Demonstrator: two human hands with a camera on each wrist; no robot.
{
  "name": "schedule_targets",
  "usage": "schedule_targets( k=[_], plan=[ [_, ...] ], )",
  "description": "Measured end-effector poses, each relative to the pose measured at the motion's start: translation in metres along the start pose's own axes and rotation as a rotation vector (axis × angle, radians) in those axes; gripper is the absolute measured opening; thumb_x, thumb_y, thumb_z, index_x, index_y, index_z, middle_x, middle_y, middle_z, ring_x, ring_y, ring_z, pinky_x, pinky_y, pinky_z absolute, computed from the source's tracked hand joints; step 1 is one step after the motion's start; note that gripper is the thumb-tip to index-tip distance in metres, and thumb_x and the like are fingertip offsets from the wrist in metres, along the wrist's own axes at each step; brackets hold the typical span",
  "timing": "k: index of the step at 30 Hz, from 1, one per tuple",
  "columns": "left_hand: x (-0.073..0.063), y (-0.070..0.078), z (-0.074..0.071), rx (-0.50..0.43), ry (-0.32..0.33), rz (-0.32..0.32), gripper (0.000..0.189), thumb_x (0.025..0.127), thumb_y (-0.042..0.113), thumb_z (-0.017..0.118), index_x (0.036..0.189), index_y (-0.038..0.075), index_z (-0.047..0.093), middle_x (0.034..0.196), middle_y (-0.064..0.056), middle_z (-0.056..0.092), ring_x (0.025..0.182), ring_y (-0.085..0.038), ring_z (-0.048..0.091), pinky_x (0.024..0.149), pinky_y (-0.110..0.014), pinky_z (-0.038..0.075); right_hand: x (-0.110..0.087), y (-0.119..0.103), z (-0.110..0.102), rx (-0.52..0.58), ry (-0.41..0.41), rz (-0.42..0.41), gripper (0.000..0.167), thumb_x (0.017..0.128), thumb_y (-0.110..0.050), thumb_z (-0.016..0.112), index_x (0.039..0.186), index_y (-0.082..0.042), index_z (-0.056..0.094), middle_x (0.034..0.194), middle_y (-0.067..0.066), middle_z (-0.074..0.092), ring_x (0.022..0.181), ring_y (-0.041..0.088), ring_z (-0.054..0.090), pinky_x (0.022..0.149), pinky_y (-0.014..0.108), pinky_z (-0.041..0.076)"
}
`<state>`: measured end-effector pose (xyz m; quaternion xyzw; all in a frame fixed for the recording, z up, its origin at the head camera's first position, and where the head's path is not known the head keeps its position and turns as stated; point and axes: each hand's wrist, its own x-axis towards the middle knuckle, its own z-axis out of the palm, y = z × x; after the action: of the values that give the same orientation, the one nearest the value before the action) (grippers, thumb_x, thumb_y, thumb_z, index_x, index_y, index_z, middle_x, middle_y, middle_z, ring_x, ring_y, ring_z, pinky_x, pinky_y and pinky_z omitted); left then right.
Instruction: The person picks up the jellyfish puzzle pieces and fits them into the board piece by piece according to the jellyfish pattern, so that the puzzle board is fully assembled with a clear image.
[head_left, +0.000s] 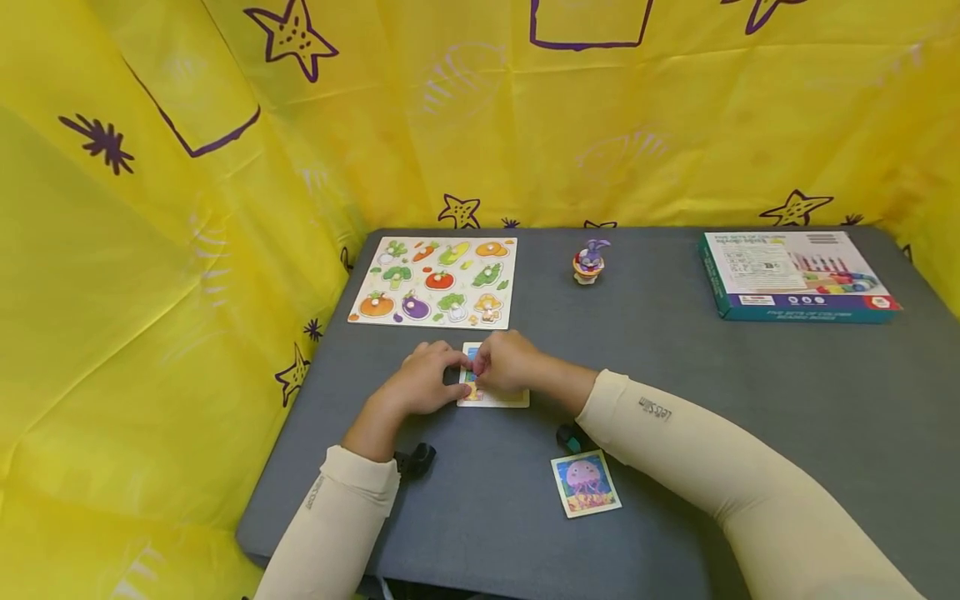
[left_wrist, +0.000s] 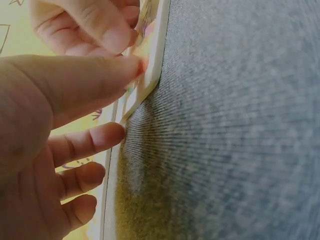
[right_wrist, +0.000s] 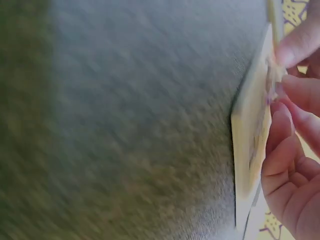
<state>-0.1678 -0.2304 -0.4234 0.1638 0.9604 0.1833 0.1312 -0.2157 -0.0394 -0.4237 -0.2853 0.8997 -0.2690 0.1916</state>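
Observation:
A small cream-bordered picture board [head_left: 513, 401] lies on the table, showing blue, green and yellow patches. My left hand [head_left: 429, 379] rests at its left edge; in the left wrist view the thumb [left_wrist: 107, 75] presses on the picture and the forefinger touches the corner. Over the middle of the board, my right hand [head_left: 504, 362] has thumb and forefinger brought together at a small coloured piece, mostly hidden by the fingers. From the right wrist, the curled right hand [right_wrist: 290, 172] sits against the board [right_wrist: 247, 145]. A square jellyfish card [head_left: 587, 483] lies nearer me, to the right.
Behind the hands lies a vegetable puzzle board [head_left: 438, 283]. A small purple rabbit figure [head_left: 588, 262] stands right of it, and a flat bead-set box [head_left: 798, 275] lies at the far right. Yellow cloth [head_left: 450, 125] hangs behind the grey table [head_left: 637, 333].

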Motion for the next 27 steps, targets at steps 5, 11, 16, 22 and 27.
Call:
schedule_targets(
  k=[5,11,16,22,27],
  plan=[
    [0.002,-0.001,0.002,-0.010,0.021,-0.011,0.031,0.087,0.029,0.081,0.114,0.018,0.073,0.113,-0.005,0.062,0.106,-0.026,0.049,0.095,-0.048,0.040,0.007,0.000,-0.003,-0.042,-0.003,0.056,0.020,0.087,-0.026,0.080,0.069,-0.019,0.074,0.062,-0.009,0.066,0.069,0.012,0.060,0.060,0.025,0.043],
    [0.004,-0.001,0.002,-0.004,0.020,-0.012,0.030,0.087,0.029,0.081,0.113,0.016,0.073,0.112,-0.005,0.062,0.105,-0.027,0.049,0.094,-0.048,0.040,0.013,-0.002,-0.002,-0.098,-0.016,0.072,0.025,0.085,-0.027,0.082,0.064,-0.019,0.072,0.057,-0.009,0.062,0.066,0.012,0.059,0.056,0.026,0.041],
    [0.006,0.004,0.002,0.048,0.013,-0.015,0.030,0.087,0.030,0.081,0.114,0.018,0.073,0.113,-0.005,0.061,0.106,-0.027,0.049,0.094,-0.049,0.041,0.007,0.004,-0.006,-0.084,-0.009,0.074,0.020,0.087,-0.027,0.080,0.070,-0.018,0.072,0.066,-0.006,0.066,0.071,0.014,0.060,0.061,0.027,0.042],
    [0.008,0.014,0.004,0.115,0.000,0.056,0.033,0.090,0.029,0.077,0.121,0.020,0.072,0.117,-0.005,0.059,0.108,-0.026,0.048,0.094,-0.047,0.041,-0.023,0.020,-0.027,-0.074,0.021,0.058,0.004,0.089,-0.019,0.074,0.086,-0.017,0.073,0.078,-0.001,0.064,0.075,0.018,0.058,0.066,0.031,0.044],
    [0.007,0.019,0.006,0.075,-0.012,0.135,0.033,0.091,0.024,0.075,0.123,0.024,0.072,0.115,-0.001,0.060,0.107,-0.023,0.048,0.093,-0.044,0.040,-0.058,0.040,-0.048,-0.126,-0.044,0.016,0.012,0.089,-0.017,0.077,0.079,-0.017,0.071,0.075,-0.002,0.063,0.074,0.017,0.057,0.070,0.034,0.045]
  ],
)
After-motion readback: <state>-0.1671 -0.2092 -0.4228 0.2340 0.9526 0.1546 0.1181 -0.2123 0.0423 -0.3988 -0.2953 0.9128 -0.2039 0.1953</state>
